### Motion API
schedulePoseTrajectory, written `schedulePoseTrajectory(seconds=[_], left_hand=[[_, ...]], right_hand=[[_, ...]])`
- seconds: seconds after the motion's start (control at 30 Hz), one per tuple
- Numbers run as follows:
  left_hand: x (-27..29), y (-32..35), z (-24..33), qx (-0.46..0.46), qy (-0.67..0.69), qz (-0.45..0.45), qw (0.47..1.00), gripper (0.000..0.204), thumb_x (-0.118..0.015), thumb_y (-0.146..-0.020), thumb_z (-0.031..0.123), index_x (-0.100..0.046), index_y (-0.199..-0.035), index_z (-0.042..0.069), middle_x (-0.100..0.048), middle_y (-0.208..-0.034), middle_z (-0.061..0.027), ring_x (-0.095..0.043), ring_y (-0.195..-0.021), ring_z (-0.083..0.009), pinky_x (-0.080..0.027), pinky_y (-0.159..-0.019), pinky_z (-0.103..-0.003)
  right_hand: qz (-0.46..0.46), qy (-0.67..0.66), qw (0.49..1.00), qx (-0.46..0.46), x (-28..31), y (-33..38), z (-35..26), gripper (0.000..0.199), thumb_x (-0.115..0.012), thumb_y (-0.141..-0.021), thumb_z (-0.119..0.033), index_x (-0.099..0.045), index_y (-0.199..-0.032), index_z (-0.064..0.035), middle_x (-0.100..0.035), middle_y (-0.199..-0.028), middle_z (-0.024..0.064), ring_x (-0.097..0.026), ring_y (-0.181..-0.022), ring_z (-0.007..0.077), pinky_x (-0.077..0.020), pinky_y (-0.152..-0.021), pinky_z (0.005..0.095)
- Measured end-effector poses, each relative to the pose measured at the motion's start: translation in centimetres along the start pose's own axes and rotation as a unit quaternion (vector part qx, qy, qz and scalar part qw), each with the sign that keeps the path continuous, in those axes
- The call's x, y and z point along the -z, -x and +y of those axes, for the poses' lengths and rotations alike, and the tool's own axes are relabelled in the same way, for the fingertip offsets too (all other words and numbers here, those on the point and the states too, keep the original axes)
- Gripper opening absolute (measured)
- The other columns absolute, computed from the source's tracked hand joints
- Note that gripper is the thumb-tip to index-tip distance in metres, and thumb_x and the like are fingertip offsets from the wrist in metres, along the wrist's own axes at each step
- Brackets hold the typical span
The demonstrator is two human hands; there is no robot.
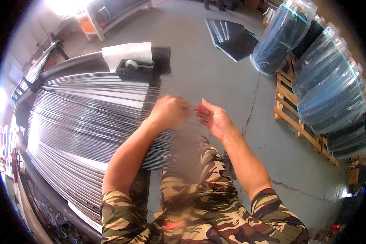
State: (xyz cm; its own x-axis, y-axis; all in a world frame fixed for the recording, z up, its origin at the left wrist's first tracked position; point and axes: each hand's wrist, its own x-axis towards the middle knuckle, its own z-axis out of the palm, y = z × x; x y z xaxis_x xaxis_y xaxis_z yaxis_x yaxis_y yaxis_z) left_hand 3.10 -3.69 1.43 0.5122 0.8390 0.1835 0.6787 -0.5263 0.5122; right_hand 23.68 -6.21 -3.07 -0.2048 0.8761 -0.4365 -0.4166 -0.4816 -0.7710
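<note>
Many thin, shiny dark strands point(81, 110) fan out side by side across the bench on my left, their near ends hanging past its edge in a blur. Over those ends, my left hand point(171, 112) is closed, thumb and fingertips pinched on a thin strand point(192, 109). Facing it a short way to the right is my right hand point(216, 120), fingers curled and fingertips at the same strand. The strand is so fine that its ends are hard to make out.
A black box point(130, 72) with a white roll point(131, 64) sits at the bench's far edge beside a white sheet point(128, 53). Plastic-wrapped dark rolls point(329, 85) stand on a wooden pallet point(288, 105) to the right. Dark flat panels point(234, 40) lie on the grey floor ahead.
</note>
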Motion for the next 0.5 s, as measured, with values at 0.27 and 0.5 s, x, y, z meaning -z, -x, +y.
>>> schedulePoseTrajectory(seconds=[0.27, 0.5], left_hand=[[-0.9, -0.2, -1.0, -0.021, -0.004, 0.025, 0.999, 0.018, -0.075, -0.080, 0.019, -0.079, -0.089, 0.004, -0.073, -0.090, -0.0120, -0.071, -0.081, -0.0307, -0.057, -0.076, -0.040], [-0.7, -0.1, -0.8, -0.069, -0.049, 0.048, 0.995, 0.012, -0.075, -0.080, 0.013, -0.075, -0.087, 0.003, -0.070, -0.084, -0.0116, -0.068, -0.083, -0.0313, -0.055, -0.077, -0.041]], right_hand=[[-0.001, 0.045, 0.999, 0.009, 0.1, -0.8, 0.6, 0.033, -0.071, -0.093, -0.037, -0.069, -0.111, -0.0091, -0.066, -0.110, 0.0020, -0.054, -0.102, 0.0157, -0.0420, -0.088, 0.0350], [0.048, 0.189, 0.980, 0.027, 0.3, -2.5, 1.4, 0.026, -0.080, -0.085, -0.027, -0.070, -0.102, -0.0091, -0.066, -0.097, -0.0002, -0.056, -0.088, 0.0134, -0.0463, -0.075, 0.0317]])
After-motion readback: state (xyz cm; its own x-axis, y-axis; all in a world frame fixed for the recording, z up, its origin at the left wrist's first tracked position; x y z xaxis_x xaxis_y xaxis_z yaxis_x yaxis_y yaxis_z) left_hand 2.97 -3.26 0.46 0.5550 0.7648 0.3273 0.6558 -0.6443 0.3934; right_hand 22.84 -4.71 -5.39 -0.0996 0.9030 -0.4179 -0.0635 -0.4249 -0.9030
